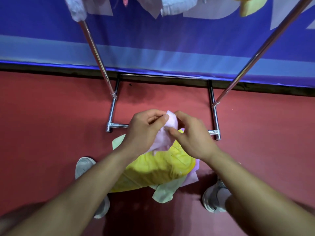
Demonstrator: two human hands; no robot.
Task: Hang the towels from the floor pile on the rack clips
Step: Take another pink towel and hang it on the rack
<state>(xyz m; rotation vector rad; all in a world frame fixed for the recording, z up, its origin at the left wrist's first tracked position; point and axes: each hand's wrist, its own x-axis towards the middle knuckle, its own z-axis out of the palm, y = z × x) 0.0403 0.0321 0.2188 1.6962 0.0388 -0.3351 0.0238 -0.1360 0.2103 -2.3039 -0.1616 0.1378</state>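
A pale pink towel (167, 132) is held up between both hands above the floor pile. My left hand (144, 132) pinches its upper edge between thumb and fingers. My right hand (192, 135) grips the same towel just to the right, fingers curled over it. Below lies the pile (153, 171), a big yellow towel on top with light green and lilac towels poking out from under it. The chrome rack (111, 114) stands behind the pile, its two poles rising to the top edge. A white towel (177, 5), a fluffy lilac one (76, 9) and a yellow one (247, 7) hang from it.
The floor is red carpet (42, 133). A blue banner wall (153, 45) runs close behind the rack. My two grey shoes (84, 166) (214, 196) stand on either side of the pile. The rack's base bars (215, 116) lie on the floor ahead.
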